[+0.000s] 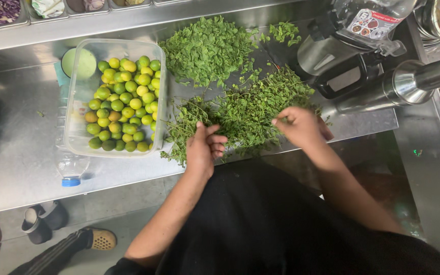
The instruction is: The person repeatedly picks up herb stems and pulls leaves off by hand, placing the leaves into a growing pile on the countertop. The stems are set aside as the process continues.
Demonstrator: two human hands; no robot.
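Green leafy stems [245,117] lie in a loose heap at the near edge of the steel counter [21,168], and both bare hands work in them. The left hand [204,145] rests on the heap's near left side, its fingers curled inward and its thumb raised toward the stems; the fingers are bent close together, but whether they pinch a sprig cannot be told, since the leaves hide the fingertips. The right hand [301,127] sits on the heap's right side with thumb and forefinger drawn together in a tight pinch at the leaves, the other fingers folded under; it seems to grip a small sprig, though the sprig itself is too small to make out.

Beyond the heap, farther from the person, lies a second pile of plucked leaves [207,48], denser and without long stalks, just touching the stems at its near edge. To the left stands a clear plastic tub [77,91] filled with small green and yellow limes [123,104], its right wall just beside the stems. A plastic bottle with a blue cap [71,168] lies under the tub's near left corner. A blender base [342,76] stands to the right of the greens.
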